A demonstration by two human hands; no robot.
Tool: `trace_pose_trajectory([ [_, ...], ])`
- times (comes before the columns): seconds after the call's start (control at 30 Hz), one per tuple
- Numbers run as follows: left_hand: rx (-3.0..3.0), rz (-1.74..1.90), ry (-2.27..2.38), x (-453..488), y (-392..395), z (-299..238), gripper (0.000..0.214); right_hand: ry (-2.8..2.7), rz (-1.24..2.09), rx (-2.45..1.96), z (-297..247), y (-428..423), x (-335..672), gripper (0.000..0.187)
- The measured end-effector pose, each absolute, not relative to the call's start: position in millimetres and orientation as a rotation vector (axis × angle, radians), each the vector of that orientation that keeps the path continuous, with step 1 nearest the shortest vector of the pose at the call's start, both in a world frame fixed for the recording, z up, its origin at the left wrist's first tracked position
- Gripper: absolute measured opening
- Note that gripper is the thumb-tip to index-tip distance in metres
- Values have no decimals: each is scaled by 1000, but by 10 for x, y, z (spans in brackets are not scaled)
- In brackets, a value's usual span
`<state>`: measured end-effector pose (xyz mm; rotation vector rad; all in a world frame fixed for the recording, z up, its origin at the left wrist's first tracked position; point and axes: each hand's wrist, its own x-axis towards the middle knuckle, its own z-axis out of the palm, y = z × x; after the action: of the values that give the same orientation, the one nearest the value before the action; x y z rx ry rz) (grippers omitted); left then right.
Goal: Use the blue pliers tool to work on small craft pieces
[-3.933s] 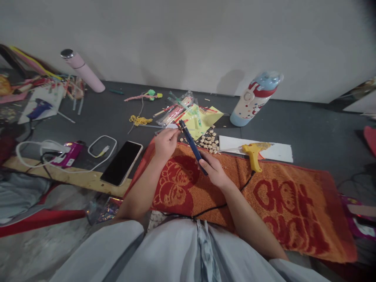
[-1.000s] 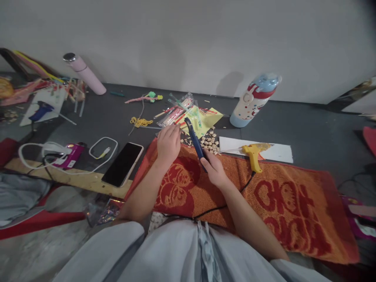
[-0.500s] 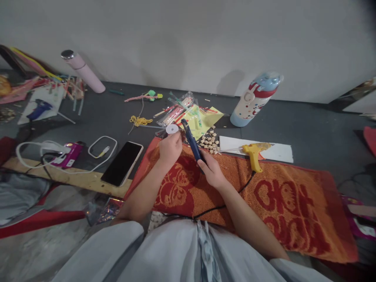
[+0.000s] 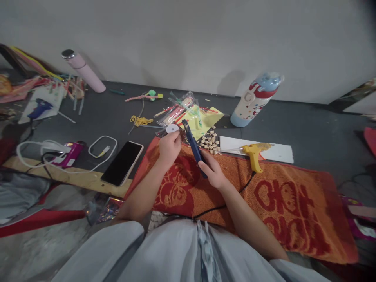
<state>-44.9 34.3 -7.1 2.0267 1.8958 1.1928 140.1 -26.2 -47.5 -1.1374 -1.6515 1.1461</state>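
My right hand [image 4: 212, 171] is wrapped round the lower handle of long dark-blue hand shears [image 4: 192, 144], tilted with the dark head up and to the left. Just left of that head, my left hand [image 4: 170, 147] is closed in a pinch. What its fingertips hold is too small to make out. Behind the left hand lies a white disc with a centre hole [image 4: 172, 128]. A heap of short cut wooden pieces [image 4: 210, 141] lies right of the shears. Both hands are above an orange and red towel [image 4: 226, 172].
A yellow glue gun [image 4: 254, 153] rests on a white board [image 4: 282, 152] to the right. Behind are yellow paper [image 4: 216, 114], bagged sticks [image 4: 176, 111] and a patterned bottle [image 4: 249, 103]. On the left are a phone [image 4: 122, 163], a white cable [image 4: 102, 138] and a pink flask [image 4: 86, 72].
The thumb of my right hand has shifted slightly on the handle, and more of its lower end shows. My left hand stays nearly in place.
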Motion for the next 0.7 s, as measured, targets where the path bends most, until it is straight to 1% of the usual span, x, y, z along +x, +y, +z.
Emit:
trace_pose_trajectory([
  [0.17, 1995, 1195, 1943, -530, 383, -55, 20, -1657, 1154, -1150, -454, -274, 1425, 63],
  [0.7, 2052, 1232, 1801, -533, 385, -73, 24, -1701, 1129, -1112, -420, -222, 1462, 59],
])
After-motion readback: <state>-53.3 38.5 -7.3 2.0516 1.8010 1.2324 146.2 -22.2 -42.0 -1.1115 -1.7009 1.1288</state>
